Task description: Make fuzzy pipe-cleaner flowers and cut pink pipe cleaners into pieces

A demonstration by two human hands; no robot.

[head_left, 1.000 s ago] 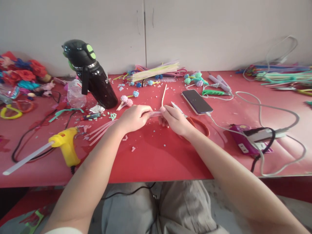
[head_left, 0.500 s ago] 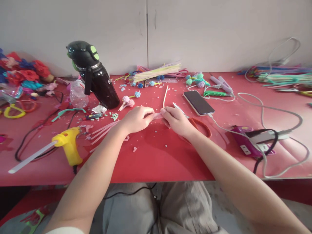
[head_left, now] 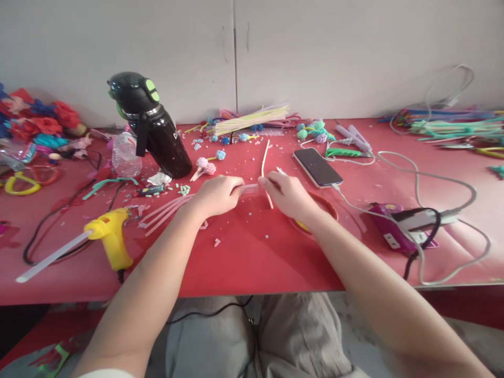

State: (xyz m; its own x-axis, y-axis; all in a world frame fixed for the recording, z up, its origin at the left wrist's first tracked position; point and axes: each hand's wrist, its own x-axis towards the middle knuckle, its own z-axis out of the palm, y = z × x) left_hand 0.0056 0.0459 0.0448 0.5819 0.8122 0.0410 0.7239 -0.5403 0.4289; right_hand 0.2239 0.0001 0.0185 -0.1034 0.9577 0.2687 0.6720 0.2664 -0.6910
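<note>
I see a bundle of thin pale-pink pipe-cleaner strips [head_left: 249, 188] pinched between both hands over the middle of the red table [head_left: 244, 262]. Left hand [head_left: 216, 195] is closed on its left part, the loose ends trailing out to the left. Right hand [head_left: 289, 196] is closed on the right end and also holds a thin cream stick [head_left: 265, 160] pointing away. Black smartphone [head_left: 317, 167] sits just right of it; yellow glue gun [head_left: 107, 236] well left.
</note>
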